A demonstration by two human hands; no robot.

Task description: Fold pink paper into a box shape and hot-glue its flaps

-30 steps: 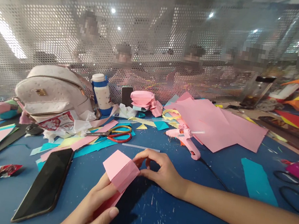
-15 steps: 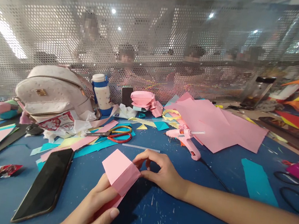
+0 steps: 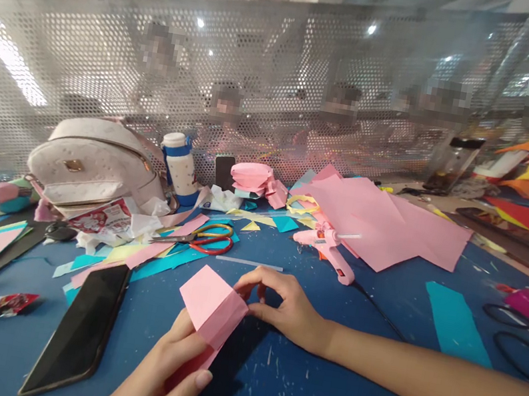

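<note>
A small folded pink paper box (image 3: pixel 210 305) is held above the blue table, tilted, with its flat faces toward me. My left hand (image 3: pixel 173 362) is closed on it from below, some fingers behind or inside the paper and the thumb along its lower edge. At the box's right edge my right hand (image 3: pixel 289 307) pinches the paper between thumb and fingertips; the exact contact is partly hidden. Beyond the right hand lies a pink glue gun (image 3: pixel 330 248) with its cord trailing right. A clear glue stick (image 3: pixel 249 262) rests just past the box.
Scissors (image 3: pixel 201 238) lie on paper scraps, with a phone (image 3: pixel 80 329) at the left front. Behind stand a white backpack (image 3: pixel 90 162) and a bottle (image 3: pixel 181 167). Pink sheets (image 3: pixel 392 223) spread at the back, a blue strip (image 3: pixel 457 325) to the right. A perforated metal screen (image 3: pixel 278 58) closes the back.
Almost nothing differs. Both hands keep their hold on the pink paper box, and the view has shifted very slightly.
</note>
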